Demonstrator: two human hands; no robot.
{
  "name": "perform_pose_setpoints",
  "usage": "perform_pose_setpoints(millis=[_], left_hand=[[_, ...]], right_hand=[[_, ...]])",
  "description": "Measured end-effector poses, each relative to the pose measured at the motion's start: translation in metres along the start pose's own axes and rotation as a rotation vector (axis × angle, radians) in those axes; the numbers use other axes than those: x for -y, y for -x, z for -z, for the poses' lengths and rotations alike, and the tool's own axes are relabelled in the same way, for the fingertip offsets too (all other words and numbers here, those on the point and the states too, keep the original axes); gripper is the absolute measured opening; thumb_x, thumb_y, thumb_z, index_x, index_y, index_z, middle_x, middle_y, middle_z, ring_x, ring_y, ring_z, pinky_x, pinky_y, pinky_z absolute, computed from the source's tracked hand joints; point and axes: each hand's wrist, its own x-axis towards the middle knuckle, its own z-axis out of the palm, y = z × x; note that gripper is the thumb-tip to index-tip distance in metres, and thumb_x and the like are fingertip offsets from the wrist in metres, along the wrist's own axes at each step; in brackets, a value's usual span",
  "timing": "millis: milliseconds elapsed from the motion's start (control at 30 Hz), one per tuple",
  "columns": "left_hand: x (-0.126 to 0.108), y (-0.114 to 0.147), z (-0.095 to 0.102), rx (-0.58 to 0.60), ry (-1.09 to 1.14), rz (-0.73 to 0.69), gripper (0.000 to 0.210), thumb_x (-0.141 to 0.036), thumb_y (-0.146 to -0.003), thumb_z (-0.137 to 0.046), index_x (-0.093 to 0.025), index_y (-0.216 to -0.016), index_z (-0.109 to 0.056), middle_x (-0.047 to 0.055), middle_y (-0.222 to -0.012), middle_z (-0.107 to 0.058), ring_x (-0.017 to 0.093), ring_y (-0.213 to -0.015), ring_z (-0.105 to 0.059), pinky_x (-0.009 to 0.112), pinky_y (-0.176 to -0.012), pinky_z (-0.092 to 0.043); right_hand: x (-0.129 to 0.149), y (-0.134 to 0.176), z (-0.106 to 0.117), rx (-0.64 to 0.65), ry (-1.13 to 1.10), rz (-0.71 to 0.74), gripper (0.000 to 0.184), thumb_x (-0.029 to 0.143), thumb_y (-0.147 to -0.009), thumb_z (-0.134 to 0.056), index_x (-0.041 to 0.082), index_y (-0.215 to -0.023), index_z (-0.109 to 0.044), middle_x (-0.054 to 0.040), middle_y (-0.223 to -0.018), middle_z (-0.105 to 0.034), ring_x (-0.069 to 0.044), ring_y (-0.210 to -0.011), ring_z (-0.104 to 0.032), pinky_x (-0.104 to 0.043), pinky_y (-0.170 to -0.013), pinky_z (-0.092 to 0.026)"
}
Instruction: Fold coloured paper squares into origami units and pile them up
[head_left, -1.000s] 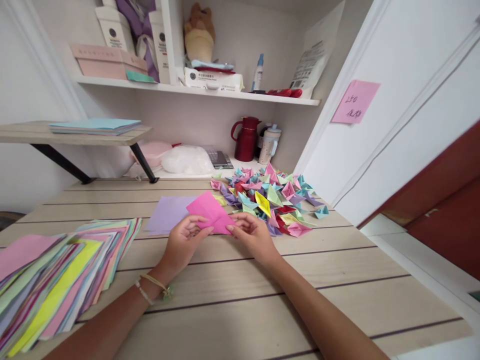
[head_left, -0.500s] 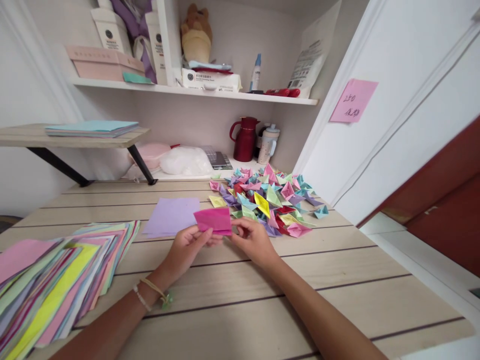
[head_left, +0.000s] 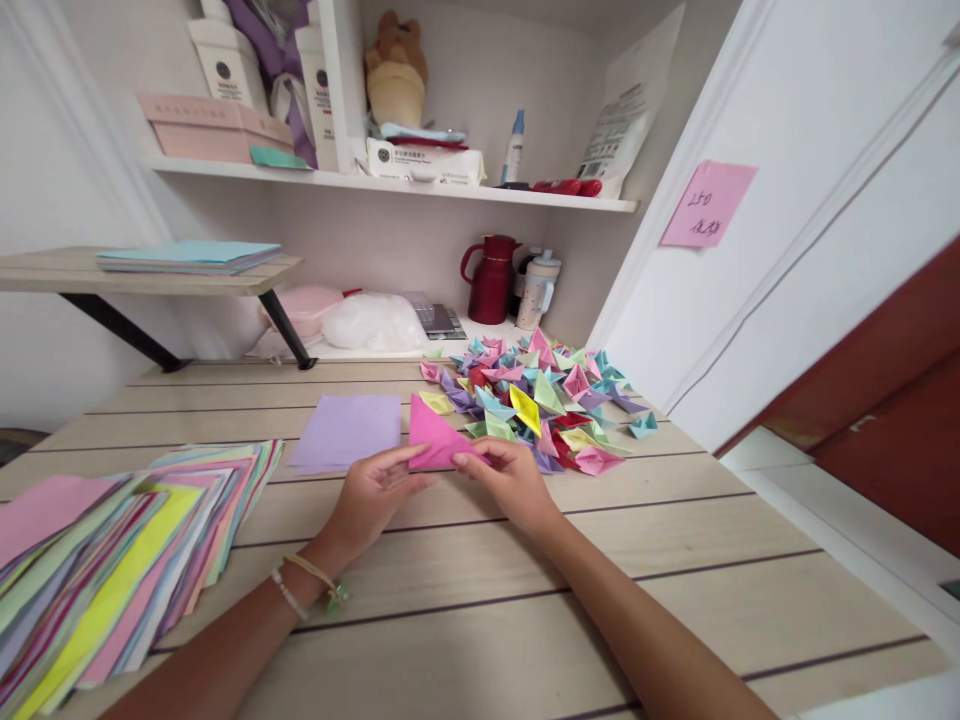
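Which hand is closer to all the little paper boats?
Right: the right hand is at the near edge of the paper boats; the left hand is farther away, off to their left.

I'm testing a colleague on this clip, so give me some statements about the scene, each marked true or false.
1. The left hand and the right hand both touch the pink paper. True.
2. The pink paper is flat and unfolded. False: it is folded.
3. The purple sheets lie right of the paper boats. False: the purple sheets lie left of the paper boats.
4. The red jug stands left of the pale tumbler. True.
5. The note at the right is yellow. False: the note is pink.
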Motion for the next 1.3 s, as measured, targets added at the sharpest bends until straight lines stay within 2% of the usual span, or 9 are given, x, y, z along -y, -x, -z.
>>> perform_pose_setpoints(millis=[100, 200, 300, 367, 467, 533, 733, 967, 1300], left_hand=[[-0.003, 0.0, -0.001, -0.023, -0.024, -0.016, 0.027, -0.032, -0.071, -0.067, -0.015, -0.092, -0.066, 0.008, -0.089, -0.073, 0.023, -0.085, -0.067, 0.035, -0.082, -0.052], [-0.005, 0.0, -0.003, -0.016, 0.041, -0.018, 0.046, -0.03, -0.075, -0.063, -0.016, -0.117, -0.05, 0.005, -0.08, -0.072, 0.02, -0.072, -0.069, 0.035, -0.075, -0.053], [-0.006, -0.003, -0.004, -0.018, 0.079, 0.007, 0.063, -0.029, -0.074, -0.065, -0.017, -0.128, -0.034, 0.004, -0.078, -0.071, 0.018, -0.066, -0.069, 0.033, -0.071, -0.053], [-0.006, -0.004, -0.004, 0.003, 0.082, 0.031, 0.05, -0.031, -0.073, -0.065, -0.016, -0.117, -0.046, 0.005, -0.077, -0.071, 0.018, -0.067, -0.068, 0.032, -0.071, -0.053], [-0.006, -0.006, -0.002, 0.027, 0.058, 0.056, 0.024, -0.034, -0.074, -0.064, -0.014, -0.086, -0.061, 0.005, -0.07, -0.071, 0.018, -0.067, -0.068, 0.03, -0.072, -0.052], [-0.006, -0.007, -0.001, 0.015, 0.058, 0.063, 0.021, -0.035, -0.073, -0.064, -0.014, -0.076, -0.061, 0.004, -0.064, -0.07, 0.017, -0.064, -0.067, 0.03, -0.07, -0.052], [-0.006, -0.007, 0.0, 0.019, 0.069, 0.088, 0.022, -0.035, -0.072, -0.065, -0.015, -0.078, -0.061, 0.003, -0.064, -0.069, 0.017, -0.063, -0.066, 0.029, -0.067, -0.052], [0.002, -0.009, 0.004, 0.101, 0.117, 0.101, 0.023, -0.035, -0.074, -0.064, -0.014, -0.084, -0.063, 0.005, -0.069, -0.071, 0.017, -0.066, -0.067, 0.029, -0.069, -0.052], [0.006, -0.011, 0.006, 0.182, 0.169, 0.099, 0.018, -0.032, -0.074, -0.065, -0.014, -0.079, -0.065, 0.004, -0.067, -0.071, 0.015, -0.064, -0.066, 0.027, -0.068, -0.052]], right_hand=[[-0.004, -0.001, -0.001, -0.036, -0.126, -0.099, 0.028, 0.035, -0.07, -0.068, 0.018, -0.092, -0.064, -0.0005, -0.063, -0.06, -0.013, -0.058, -0.053, -0.025, -0.056, -0.042], [-0.004, 0.0, -0.003, 0.013, -0.154, -0.144, 0.043, 0.037, -0.071, -0.066, 0.018, -0.108, -0.059, 0.0013, -0.062, -0.058, -0.012, -0.056, -0.051, -0.024, -0.055, -0.042], [-0.003, 0.0, -0.003, 0.049, -0.09, -0.126, 0.027, 0.041, -0.076, -0.059, 0.016, -0.083, -0.067, -0.0004, -0.062, -0.058, -0.012, -0.057, -0.05, -0.024, -0.055, -0.041], [-0.001, 0.0, -0.002, 0.032, -0.05, -0.11, 0.027, 0.041, -0.077, -0.058, 0.016, -0.071, -0.067, -0.0009, -0.062, -0.06, -0.013, -0.058, -0.05, -0.025, -0.056, -0.041], [0.0, 0.001, -0.002, 0.025, -0.053, -0.107, 0.024, 0.039, -0.074, -0.062, 0.017, -0.072, -0.07, -0.0015, -0.065, -0.064, -0.014, -0.06, -0.052, -0.026, -0.058, -0.042], [0.001, 0.001, -0.001, 0.04, -0.08, -0.122, 0.023, 0.039, -0.071, -0.065, 0.017, -0.074, -0.071, -0.0024, -0.07, -0.067, -0.015, -0.063, -0.055, -0.027, -0.061, -0.043], [0.006, 0.001, 0.0, 0.051, -0.117, -0.139, 0.026, 0.04, -0.074, -0.061, 0.018, -0.081, -0.072, -0.003, -0.075, -0.068, -0.017, -0.068, -0.057, -0.028, -0.064, -0.044], [0.006, 0.0, 0.001, -0.017, -0.124, -0.172, 0.017, 0.035, -0.065, -0.07, 0.018, -0.068, -0.072, -0.0023, -0.068, -0.068, -0.015, -0.061, -0.056, -0.027, -0.058, -0.043], [0.004, 0.003, -0.004, 0.042, -0.525, -0.406, 0.029, 0.037, -0.063, -0.074, 0.015, -0.053, -0.057, 0.0058, -0.047, -0.048, -0.006, -0.044, -0.037, -0.02, -0.045, -0.027]])
